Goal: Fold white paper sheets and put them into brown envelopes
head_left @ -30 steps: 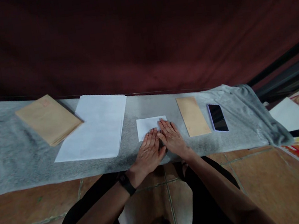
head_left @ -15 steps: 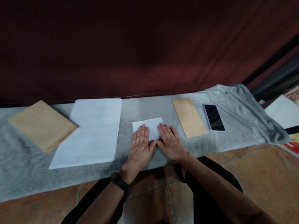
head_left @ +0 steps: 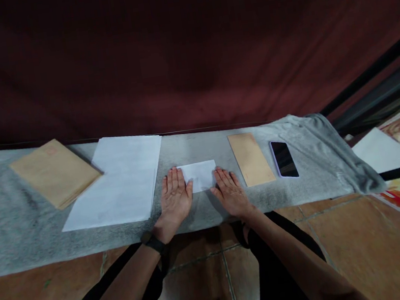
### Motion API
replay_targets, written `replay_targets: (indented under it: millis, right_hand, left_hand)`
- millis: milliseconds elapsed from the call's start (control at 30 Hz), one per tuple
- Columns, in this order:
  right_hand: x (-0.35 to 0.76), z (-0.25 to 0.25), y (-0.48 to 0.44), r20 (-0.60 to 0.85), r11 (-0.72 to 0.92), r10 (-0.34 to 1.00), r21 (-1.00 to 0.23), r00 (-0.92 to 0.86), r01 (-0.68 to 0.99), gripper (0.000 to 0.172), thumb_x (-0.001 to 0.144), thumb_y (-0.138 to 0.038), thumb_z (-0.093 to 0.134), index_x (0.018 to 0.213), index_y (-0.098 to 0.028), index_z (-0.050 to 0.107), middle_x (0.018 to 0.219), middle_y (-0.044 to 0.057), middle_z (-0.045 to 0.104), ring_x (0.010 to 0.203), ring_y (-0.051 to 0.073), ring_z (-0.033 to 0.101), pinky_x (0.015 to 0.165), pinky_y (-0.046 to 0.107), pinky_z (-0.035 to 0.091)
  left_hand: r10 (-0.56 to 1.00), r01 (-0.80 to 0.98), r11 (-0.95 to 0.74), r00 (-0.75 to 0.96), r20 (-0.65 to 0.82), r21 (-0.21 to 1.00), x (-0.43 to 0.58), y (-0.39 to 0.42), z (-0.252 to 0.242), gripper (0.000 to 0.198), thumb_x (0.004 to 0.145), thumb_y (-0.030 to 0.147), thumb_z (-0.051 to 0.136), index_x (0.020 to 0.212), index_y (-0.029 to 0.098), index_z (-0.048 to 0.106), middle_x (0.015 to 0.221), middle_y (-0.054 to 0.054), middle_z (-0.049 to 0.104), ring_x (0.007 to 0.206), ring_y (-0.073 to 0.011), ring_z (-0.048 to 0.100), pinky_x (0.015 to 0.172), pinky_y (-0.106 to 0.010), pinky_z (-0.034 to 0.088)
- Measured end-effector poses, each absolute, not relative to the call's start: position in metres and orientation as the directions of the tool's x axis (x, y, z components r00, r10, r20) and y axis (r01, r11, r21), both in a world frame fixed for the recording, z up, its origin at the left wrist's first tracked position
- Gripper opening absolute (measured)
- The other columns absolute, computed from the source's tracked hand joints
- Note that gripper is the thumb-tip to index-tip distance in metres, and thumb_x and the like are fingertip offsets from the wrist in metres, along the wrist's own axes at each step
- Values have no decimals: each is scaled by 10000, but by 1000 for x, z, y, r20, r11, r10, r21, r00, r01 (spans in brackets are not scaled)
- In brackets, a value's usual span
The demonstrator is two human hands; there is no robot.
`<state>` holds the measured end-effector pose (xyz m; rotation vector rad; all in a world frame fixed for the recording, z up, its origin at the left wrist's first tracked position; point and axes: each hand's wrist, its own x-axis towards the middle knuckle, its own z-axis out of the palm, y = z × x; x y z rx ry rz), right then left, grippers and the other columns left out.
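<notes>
A small folded sheet of white paper [head_left: 199, 176] lies flat on the grey cloth in front of me. My left hand [head_left: 176, 196] rests at its left edge, palm down, with the fingers stretched out. At the paper's right edge lies my right hand [head_left: 230, 194], also flat, its thumb touching the lower right corner. Neither hand grips anything. Just right of my right hand is a single brown envelope [head_left: 252, 158].
Grey cloth [head_left: 192, 147] covers the long, narrow surface. To the left lie a stack of white paper sheets [head_left: 118, 181] and several brown envelopes [head_left: 54, 173] overlapping it. A phone [head_left: 283, 159] lies to the right. A dark red curtain [head_left: 189, 72] hangs behind.
My hands have moved apart from the middle of the folded paper. The left hand slid left to its edge; the right hand shifted slightly right, uncovering the paper between them.
</notes>
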<state>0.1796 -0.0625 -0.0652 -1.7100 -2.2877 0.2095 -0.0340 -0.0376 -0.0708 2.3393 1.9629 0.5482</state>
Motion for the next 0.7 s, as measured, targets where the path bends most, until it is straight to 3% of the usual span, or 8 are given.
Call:
replay_targets:
  millis: [133, 367, 533, 700]
  right_hand:
    - [171, -58, -52, 139, 282, 958, -298, -251, 912, 611, 1113, -423, 268, 1625, -96, 325, 1685, 144, 317, 1581, 280, 263, 1290, 516, 217]
    - [140, -55, -37, 70, 279, 960, -338, -271, 899, 602, 1118, -419, 220, 1625, -115, 330, 1684, 123, 327, 1579, 246, 273, 1290, 485, 240]
    - [136, -62, -34, 96, 272, 962, -325, -255, 906, 606, 1118, -425, 223, 1623, -109, 337, 1674, 141, 341, 1582, 260, 264, 1291, 500, 212]
    - [139, -71, -33, 164, 256, 963, -287, -216, 923, 626, 1111, -449, 296, 1618, -83, 337, 1663, 179, 348, 1566, 301, 300, 1271, 533, 231]
  left_hand:
    - [938, 921, -292, 223, 265, 257, -18, -37, -67, 633, 1054, 342, 281, 1607, 36, 295, 1677, -206, 316, 1586, -302, 235, 1288, -541, 251]
    - [921, 893, -383, 350, 169, 236, 5, -28, -77, 647, 975, 153, 311, 1607, 23, 272, 1680, -213, 311, 1596, -257, 202, 1292, -492, 267]
    - [929, 905, -356, 315, 196, 231, -4, -22, -77, 627, 985, 177, 295, 1598, 48, 313, 1674, -189, 343, 1586, -264, 238, 1279, -485, 285]
    - [945, 925, -305, 265, 189, 226, -13, -21, -71, 620, 1010, 224, 282, 1589, 6, 321, 1673, -204, 327, 1591, -266, 222, 1303, -477, 219]
